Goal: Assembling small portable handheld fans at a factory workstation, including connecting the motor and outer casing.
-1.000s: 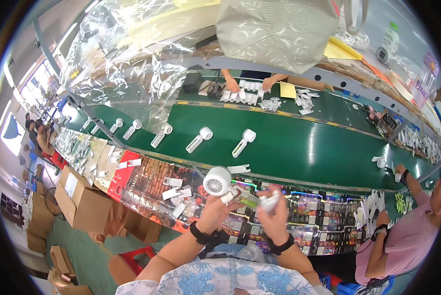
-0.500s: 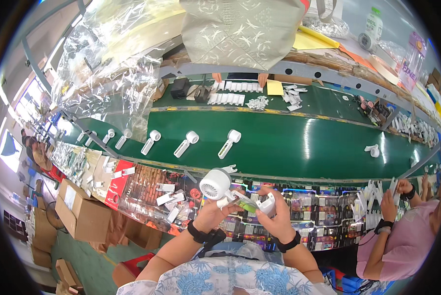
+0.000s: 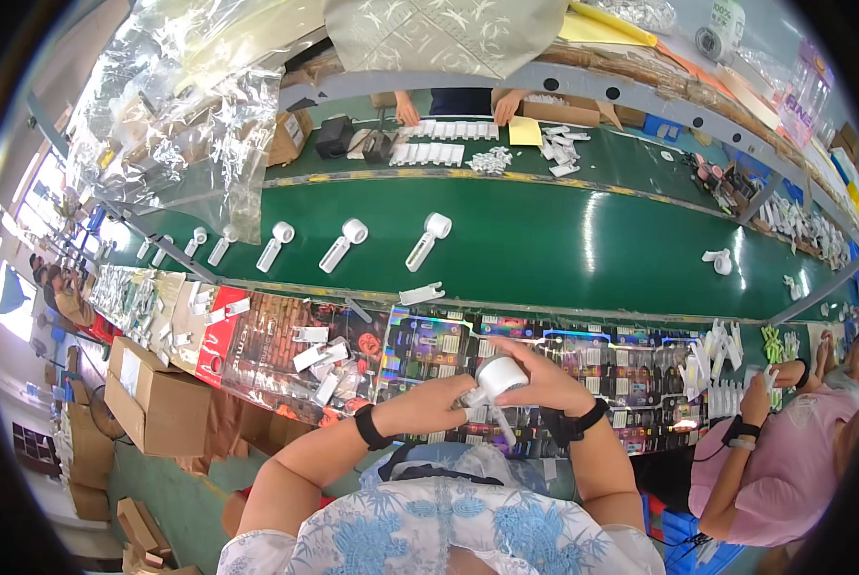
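Observation:
A white handheld fan (image 3: 503, 377) is held between my two hands, close to my body. Its round head points up and its slim handle slants down toward me. My right hand (image 3: 552, 385) wraps around the head from the right, thumb and fingers closed on it. From the left, my left hand (image 3: 428, 406) pinches the fan near its neck, with part of the handle hidden by the fingers. Just beyond my hands, a loose white handle shell (image 3: 422, 293) rests at the edge of the green conveyor belt (image 3: 535, 254).
Several white fans lie on the belt, one fan (image 3: 429, 240) nearest me. White parts (image 3: 320, 356) sit on the printed worktop to my left. A co-worker in pink (image 3: 784, 450) works at right; another person's hands (image 3: 508, 105) are across the belt. A cardboard box (image 3: 166, 402) stands at left.
The fan has been turned: its head moved from the left to between my hands, and the handle now points toward me. My right hand shifted from the handle to the head.

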Motion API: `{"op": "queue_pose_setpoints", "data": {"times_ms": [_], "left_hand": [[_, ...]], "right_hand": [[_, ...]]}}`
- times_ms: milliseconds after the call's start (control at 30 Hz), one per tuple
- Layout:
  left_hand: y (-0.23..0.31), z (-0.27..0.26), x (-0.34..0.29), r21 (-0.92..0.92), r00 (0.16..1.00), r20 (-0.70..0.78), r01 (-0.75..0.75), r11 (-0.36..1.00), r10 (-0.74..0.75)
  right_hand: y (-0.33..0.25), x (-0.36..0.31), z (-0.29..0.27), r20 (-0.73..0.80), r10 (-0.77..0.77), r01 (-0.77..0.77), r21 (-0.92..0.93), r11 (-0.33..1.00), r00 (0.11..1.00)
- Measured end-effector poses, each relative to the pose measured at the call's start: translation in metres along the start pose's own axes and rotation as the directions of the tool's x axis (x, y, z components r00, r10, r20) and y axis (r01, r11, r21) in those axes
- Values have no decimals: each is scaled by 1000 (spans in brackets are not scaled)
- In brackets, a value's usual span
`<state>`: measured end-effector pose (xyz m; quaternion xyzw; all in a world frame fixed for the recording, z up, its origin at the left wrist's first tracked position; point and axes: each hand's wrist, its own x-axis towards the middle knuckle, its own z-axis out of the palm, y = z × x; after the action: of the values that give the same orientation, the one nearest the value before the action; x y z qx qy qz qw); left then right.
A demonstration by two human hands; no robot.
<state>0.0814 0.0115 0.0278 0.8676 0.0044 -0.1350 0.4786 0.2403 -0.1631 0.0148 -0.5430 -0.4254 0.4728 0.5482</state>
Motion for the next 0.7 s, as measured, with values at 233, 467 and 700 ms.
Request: {"op": "queue_pose_setpoints", "data": {"times_ms": [233, 467, 700], "left_hand": [[8, 2, 15, -279, 966, -127, 181, 943, -223], [-3, 19, 27, -703, 973, 15, 174, 689, -231], [6, 20, 31, -729, 964, 57, 217, 649, -258]], "right_hand": [[36, -23, 22, -561, 93, 98, 301, 949, 823], [54, -27, 36, -445, 247, 209, 751, 626, 861], [55, -29, 39, -441, 274, 234, 799, 554, 855]]}}
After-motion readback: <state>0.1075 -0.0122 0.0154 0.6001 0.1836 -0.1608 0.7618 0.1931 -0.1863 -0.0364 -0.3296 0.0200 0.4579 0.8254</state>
